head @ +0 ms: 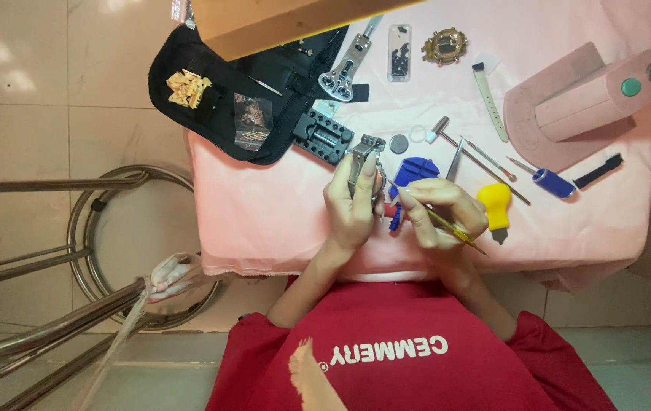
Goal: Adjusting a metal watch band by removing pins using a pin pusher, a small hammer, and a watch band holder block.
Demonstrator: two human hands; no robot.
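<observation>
Gripping a metal watch upright, the left hand sits at the near middle of the pink cloth; the watch's long axis runs near to far. Immediately right, the right hand is closed around a thin yellow-handled tool. That tool slants from near right up to far left, its tip meeting the watch just beside the left thumb. Both hands are almost touching. The contact point is too small to resolve, and fingers hide the watch's lower part. A blue tool lies just behind.
</observation>
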